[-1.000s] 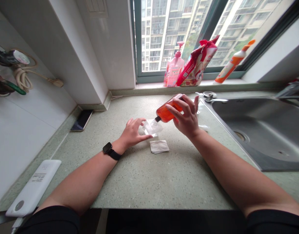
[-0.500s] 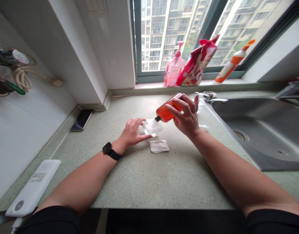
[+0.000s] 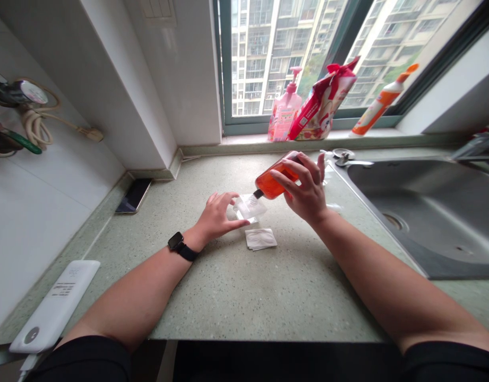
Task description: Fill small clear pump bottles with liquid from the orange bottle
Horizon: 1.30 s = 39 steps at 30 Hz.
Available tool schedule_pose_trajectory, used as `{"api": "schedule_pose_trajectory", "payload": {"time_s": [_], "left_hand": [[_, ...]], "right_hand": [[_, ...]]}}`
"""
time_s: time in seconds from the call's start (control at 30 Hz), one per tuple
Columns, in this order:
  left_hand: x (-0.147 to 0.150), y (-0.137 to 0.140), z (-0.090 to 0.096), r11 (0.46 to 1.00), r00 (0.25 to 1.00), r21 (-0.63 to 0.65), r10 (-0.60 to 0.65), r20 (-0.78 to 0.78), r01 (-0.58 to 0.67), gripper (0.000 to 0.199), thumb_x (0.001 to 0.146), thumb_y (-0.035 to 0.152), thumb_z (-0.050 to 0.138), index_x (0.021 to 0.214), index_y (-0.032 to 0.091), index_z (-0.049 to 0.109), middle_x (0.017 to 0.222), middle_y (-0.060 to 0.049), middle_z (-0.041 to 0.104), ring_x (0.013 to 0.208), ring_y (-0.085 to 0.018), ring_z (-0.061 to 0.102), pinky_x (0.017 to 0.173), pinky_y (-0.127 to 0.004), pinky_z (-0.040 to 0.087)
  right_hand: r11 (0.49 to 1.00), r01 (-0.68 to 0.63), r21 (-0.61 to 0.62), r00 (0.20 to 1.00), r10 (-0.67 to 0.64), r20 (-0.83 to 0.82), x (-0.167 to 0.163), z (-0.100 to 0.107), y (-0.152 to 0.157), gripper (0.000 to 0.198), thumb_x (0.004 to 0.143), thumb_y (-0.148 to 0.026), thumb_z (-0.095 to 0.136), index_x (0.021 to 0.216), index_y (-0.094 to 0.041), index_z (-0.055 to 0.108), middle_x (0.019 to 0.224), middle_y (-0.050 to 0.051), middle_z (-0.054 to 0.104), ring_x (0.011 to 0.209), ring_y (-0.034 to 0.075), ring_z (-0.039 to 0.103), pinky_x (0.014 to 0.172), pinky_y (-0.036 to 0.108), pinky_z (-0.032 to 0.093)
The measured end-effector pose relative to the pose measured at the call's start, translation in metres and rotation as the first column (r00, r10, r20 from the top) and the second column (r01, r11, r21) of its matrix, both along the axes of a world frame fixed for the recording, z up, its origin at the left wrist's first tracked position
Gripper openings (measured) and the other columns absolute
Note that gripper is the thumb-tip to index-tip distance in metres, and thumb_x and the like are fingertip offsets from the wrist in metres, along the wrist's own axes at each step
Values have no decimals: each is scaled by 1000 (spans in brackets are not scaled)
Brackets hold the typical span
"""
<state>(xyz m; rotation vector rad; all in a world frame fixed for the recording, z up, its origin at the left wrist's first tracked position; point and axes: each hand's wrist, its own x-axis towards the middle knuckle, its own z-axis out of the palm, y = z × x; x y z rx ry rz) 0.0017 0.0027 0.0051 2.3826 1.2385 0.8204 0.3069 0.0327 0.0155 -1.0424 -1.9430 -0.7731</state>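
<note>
My right hand (image 3: 303,188) grips a clear bottle of orange-red liquid (image 3: 270,181), tilted with its black neck pointing down to the left. The neck's end is at the mouth of a small clear, whitish bottle (image 3: 249,208) on the counter; whether liquid is flowing I cannot make out. My left hand (image 3: 218,216) holds this clear bottle from the left, thumb on the near side and fingers on the far side. Just in front of it lies a folded white tissue (image 3: 260,239).
A steel sink (image 3: 427,212) is set into the speckled counter (image 3: 228,297) at right. A phone (image 3: 133,196) and white power bank (image 3: 55,306) lie at left. On the windowsill stand a pink pump bottle (image 3: 284,114), a red bag (image 3: 324,103) and an orange-and-white bottle (image 3: 379,109).
</note>
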Motion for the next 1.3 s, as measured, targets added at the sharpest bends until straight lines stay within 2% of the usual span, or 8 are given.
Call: {"api": "schedule_pose_trajectory", "payload": {"time_s": [0.33,0.53,0.8,1.1,1.3], "left_hand": [[0,0,0,1000,1000,-2,-2,9,2,73,82,66,87,138,29,56,124,-7,76,119,-33,72,131,-69,29],[0,0,0,1000,1000,-7,-2,14,2,74,82,65,88,137,29,56,123,-7,76,119,-33,72,131,-69,29],[0,1,-1,1000,1000,-7,0,10,0,75,81,65,88,137,27,56,124,-7,76,120,-32,72,131,-69,29],[0,0,0,1000,1000,-3,-2,7,2,74,82,65,88,138,29,56,123,-6,76,119,-32,72,130,-70,30],[-1,1,-1,1000,1000,2,-5,9,5,73,82,66,87,138,29,56,123,-6,76,118,-32,73,130,-70,30]], "right_hand": [[999,16,-37,1000,-16,10,1,1,-1,87,94,-10,66,161,-61,41,157,-2,60,158,37,45,133,78,23],[999,10,-52,1000,-10,8,1,3,-2,78,95,-11,68,156,-56,51,157,-2,61,158,38,45,135,72,24],[1000,12,-6,1000,-11,27,1,5,-2,70,95,-12,67,152,-51,57,153,-1,64,156,39,47,134,76,23],[999,31,-21,999,-30,43,-1,8,-3,75,96,-12,67,155,-54,51,154,-1,63,155,39,48,133,78,23],[1000,8,26,999,-10,47,-3,10,-4,84,95,-10,68,158,-60,43,155,-2,62,156,37,48,133,77,24]]}}
